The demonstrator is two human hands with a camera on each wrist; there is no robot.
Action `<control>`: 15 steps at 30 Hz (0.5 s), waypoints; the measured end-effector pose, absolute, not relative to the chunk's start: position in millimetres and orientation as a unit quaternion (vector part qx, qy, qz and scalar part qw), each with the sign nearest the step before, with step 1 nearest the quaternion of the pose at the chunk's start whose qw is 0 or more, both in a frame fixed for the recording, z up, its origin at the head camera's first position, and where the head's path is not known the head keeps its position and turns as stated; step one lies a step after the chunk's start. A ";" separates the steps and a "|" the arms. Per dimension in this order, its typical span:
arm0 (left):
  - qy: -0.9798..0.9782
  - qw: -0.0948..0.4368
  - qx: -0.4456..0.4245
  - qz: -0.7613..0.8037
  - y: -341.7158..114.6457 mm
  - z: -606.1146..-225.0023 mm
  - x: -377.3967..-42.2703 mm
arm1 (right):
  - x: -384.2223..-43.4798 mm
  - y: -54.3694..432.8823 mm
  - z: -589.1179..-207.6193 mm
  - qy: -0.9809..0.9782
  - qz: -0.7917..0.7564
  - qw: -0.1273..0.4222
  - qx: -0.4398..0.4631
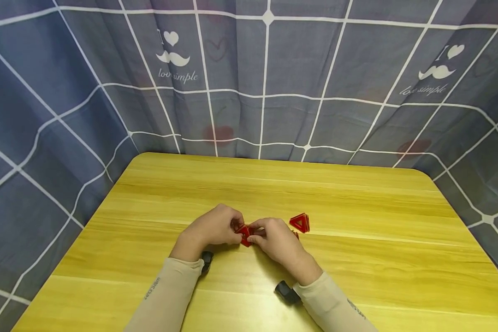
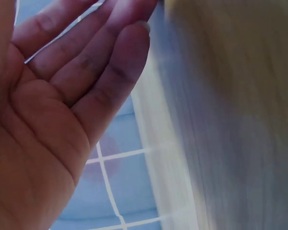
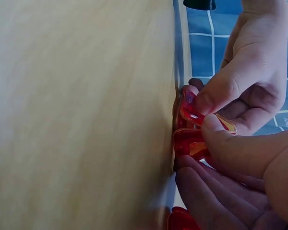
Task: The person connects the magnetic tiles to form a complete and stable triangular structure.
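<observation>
Over the middle of the table both hands meet at red see-through triangular pieces. My left hand [image 1: 217, 226] pinches one red triangular piece [image 3: 188, 106] between thumb and fingers. Right beside it, my right hand [image 1: 275, 240] grips another red triangular piece [image 3: 185, 140], thumb on top and fingers beneath. In the right wrist view the edges of the two pieces come together close over the tabletop. Fingers cover much of both pieces. The left wrist view has only the left palm and fingers [image 2: 86, 72], with the pieces out of sight.
A red triangle [image 1: 300, 222] with an open centre lies on the wooden table [image 1: 357, 198], right of the hands. Another red piece [image 1: 296, 235] shows partly behind the right hand. A checked curtain [image 1: 249, 69] hangs around the table. Dark wrist cameras [image 1: 287, 293] sit close over the tabletop.
</observation>
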State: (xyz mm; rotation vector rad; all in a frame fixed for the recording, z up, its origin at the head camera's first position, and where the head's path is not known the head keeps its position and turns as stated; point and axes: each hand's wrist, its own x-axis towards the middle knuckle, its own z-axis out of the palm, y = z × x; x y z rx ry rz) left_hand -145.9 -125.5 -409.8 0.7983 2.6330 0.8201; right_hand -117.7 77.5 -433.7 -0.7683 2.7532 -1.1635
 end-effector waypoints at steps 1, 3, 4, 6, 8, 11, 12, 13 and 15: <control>0.905 0.141 0.273 0.295 -126.5 -409.8 -146.2 | -117.7 77.3 -433.7 0.893 -0.375 0.026 -0.250; 0.898 0.153 0.271 0.312 -128.6 -410.1 -146.8 | -117.6 76.8 -433.4 0.896 -0.367 0.021 -0.250; 0.894 0.158 0.272 0.320 -129.5 -410.4 -147.3 | -117.6 76.7 -433.3 0.898 -0.362 0.017 -0.251; 0.889 0.164 0.277 0.326 -130.6 -412.0 -148.3 | -117.7 76.4 -433.2 0.902 -0.350 0.012 -0.252; 0.890 0.160 0.282 0.320 -131.2 -413.5 -148.9 | -117.3 76.0 -432.8 0.905 -0.341 0.009 -0.252; 0.895 0.150 0.285 0.309 -131.0 -415.3 -149.4 | -116.2 75.9 -430.0 0.909 -0.330 0.010 -0.254; 0.896 0.149 0.283 0.307 -131.1 -415.3 -149.2 | -115.3 75.9 -428.1 0.911 -0.325 0.010 -0.253; 0.898 0.150 0.278 0.306 -131.5 -414.5 -148.7 | -113.9 76.5 -425.4 0.912 -0.322 0.010 -0.252; 0.903 0.153 0.264 0.303 -133.2 -410.6 -146.8 | -110.0 79.1 -417.2 0.913 -0.318 0.005 -0.254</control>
